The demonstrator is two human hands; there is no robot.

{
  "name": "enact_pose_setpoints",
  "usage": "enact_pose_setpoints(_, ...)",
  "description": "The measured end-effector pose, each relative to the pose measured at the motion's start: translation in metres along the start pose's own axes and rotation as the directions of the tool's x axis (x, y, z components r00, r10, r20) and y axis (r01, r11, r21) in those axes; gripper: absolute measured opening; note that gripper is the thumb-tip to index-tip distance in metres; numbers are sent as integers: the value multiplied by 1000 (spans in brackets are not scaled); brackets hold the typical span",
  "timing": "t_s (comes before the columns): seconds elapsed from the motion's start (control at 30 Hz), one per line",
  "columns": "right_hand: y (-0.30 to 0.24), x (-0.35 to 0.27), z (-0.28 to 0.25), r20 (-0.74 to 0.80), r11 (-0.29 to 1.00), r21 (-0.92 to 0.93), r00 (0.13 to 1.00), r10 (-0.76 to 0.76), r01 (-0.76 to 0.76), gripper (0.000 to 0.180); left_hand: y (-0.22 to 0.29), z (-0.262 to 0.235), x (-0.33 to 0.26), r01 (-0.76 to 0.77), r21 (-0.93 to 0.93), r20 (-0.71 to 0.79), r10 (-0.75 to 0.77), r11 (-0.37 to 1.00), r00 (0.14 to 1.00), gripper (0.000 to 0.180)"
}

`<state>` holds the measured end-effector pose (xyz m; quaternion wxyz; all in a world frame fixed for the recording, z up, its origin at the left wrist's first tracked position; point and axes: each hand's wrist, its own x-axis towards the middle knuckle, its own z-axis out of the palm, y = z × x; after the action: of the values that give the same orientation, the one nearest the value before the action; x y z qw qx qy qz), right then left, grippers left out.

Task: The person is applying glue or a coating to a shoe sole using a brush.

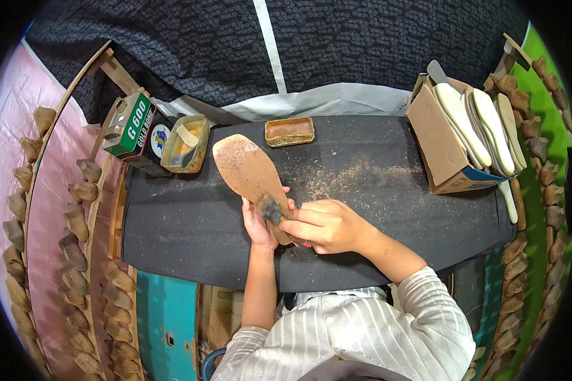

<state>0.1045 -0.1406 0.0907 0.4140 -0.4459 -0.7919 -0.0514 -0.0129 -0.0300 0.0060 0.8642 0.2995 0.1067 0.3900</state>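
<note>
A tan shoe insole (pixel 245 166) is held up over the dark table, its wide end pointing away and to the left. My left hand (pixel 258 230) grips it from below near the narrow end, fingers wrapped around the edges. My right hand (pixel 330 227) is closed around a small brush. The dark, frayed bristles (pixel 272 211) of the brush touch the insole's surface near its narrower part, slightly blurred. Most of the brush handle is hidden by my fingers. Patchy brown residue marks the insole's wide end.
Brown shavings (pixel 349 181) lie scattered across the black-covered table (pixel 190 235). At the back sits a shallow rectangular dish (pixel 290 132). A metal can (pixel 136 134) and a tub (pixel 200 162) with spreaders stand left. A cardboard box (pixel 435 149) of soles is right. Racks of shoe lasts (pixel 75 222) flank the table.
</note>
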Motion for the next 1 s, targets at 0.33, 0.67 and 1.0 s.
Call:
enact_pose_setpoints(0.33,1,-3,3,-93,1000,5,996,-16,17,28,1,2,-1,-47,-94,20,49,994,999,63)
enact_pose_setpoints(0.67,-1,-4,9,-50,995,98,999,-7,12,36,3,-9,-1,1,-107,97,9,994,995,77)
enact_pose_setpoints(1.0,-2,-13,-2,97,992,126,995,4,-17,32,2,-1,1,-109,-146,-60,101,983,993,72)
